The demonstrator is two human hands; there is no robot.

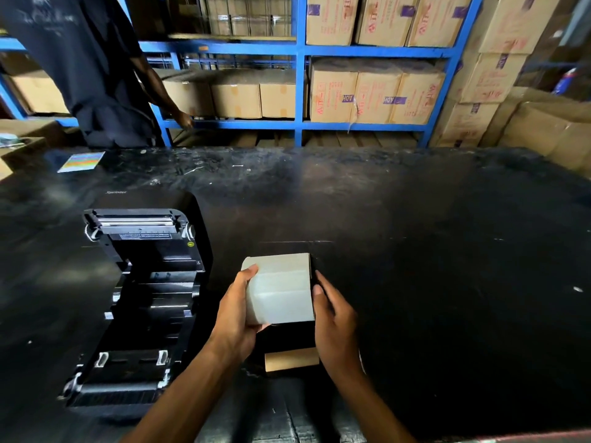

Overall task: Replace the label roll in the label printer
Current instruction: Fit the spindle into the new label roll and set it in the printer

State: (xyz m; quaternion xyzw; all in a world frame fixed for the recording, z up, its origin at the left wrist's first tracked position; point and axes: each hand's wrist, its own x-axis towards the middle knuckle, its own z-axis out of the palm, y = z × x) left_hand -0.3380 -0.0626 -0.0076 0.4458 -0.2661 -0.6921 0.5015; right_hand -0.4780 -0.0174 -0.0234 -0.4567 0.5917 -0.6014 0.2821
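Note:
A white label roll (281, 289) is held above the black table, between my two hands. My left hand (238, 311) grips its left end and underside. My right hand (332, 318) presses against its right end. Below the roll, an empty brown cardboard core (291, 359) lies on the table. The black label printer (140, 302) stands to the left of my hands with its lid swung open; its roll bay looks empty.
The black table (415, 251) stretches to the right. A colourful card (81, 161) lies at its far left. Another person (86, 65) stands behind the table by blue shelves (300, 91) full of cardboard boxes.

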